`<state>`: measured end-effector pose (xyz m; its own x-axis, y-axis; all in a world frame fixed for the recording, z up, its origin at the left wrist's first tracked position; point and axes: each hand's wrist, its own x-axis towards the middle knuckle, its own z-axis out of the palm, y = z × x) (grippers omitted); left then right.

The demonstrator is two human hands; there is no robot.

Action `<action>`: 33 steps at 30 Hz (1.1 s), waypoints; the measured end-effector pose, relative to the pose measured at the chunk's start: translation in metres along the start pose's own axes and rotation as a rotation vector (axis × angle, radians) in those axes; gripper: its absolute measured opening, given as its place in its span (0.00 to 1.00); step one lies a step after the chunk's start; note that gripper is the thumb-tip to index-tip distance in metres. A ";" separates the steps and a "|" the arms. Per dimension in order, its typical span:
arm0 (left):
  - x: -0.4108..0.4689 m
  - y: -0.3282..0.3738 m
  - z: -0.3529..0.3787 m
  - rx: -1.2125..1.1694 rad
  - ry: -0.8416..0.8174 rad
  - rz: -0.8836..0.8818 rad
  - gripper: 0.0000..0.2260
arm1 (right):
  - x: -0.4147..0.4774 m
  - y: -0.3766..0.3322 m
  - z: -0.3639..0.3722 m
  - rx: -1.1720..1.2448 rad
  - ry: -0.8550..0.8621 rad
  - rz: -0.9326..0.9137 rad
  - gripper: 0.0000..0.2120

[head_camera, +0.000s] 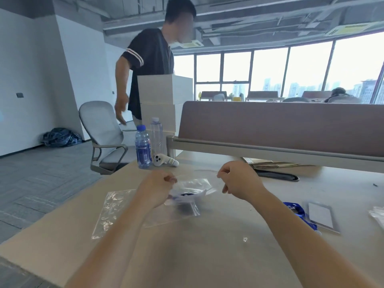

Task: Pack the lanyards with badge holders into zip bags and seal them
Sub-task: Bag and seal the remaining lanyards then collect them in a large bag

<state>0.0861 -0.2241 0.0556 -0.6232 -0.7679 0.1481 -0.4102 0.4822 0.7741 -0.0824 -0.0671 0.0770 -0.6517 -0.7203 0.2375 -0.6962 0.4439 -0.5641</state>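
From the head view, both bare forearms reach out over a pale worktop (207, 256), and between the hands a clear zip bag (190, 193) is held up just above the surface, with a blue lanyard and a white badge holder showing blurred through the plastic. The left hand (155, 189) is curled, its fingers (170, 179) pinching the bag's left top edge; the right hand (239, 179) is curled too, its fingers (221, 175) pressed together on the bag's right top corner. Whether the bag's strip is closed cannot be told. A second, empty clear bag (116, 210) lies flat on the worktop to the left, partly under the left forearm. At the right, near the edge of the picture, another blue lanyard (297, 213) lies bunched just beside a badge holder (321, 216) with a white card in it, and a small heap of clear plastic (377, 215) sits further right. Far on the left of the worktop stand a blue-labelled water bottle (143, 149) and a clear bottle (156, 136) behind it, with a white handheld controller (165, 160) lying beside them. A dark flat pouch (276, 176) lies far right, before a brown desk divider (280, 125). Beyond the worktop a person in a dark shirt (149, 65) stands by a grey office chair (101, 132).
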 end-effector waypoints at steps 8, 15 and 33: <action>-0.015 0.007 -0.044 0.062 -0.022 0.165 0.10 | -0.013 -0.009 -0.015 0.160 0.011 -0.067 0.13; -0.029 -0.002 -0.058 0.070 -0.074 0.175 0.11 | -0.021 -0.012 -0.017 -0.127 -0.016 -0.196 0.09; -0.029 -0.019 -0.019 -0.192 -0.010 0.189 0.03 | -0.017 -0.052 0.005 -0.232 -0.164 -0.315 0.13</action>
<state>0.1246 -0.2193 0.0489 -0.6837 -0.6669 0.2962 -0.1520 0.5272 0.8360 -0.0332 -0.0803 0.0986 -0.3524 -0.9071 0.2302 -0.9154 0.2829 -0.2864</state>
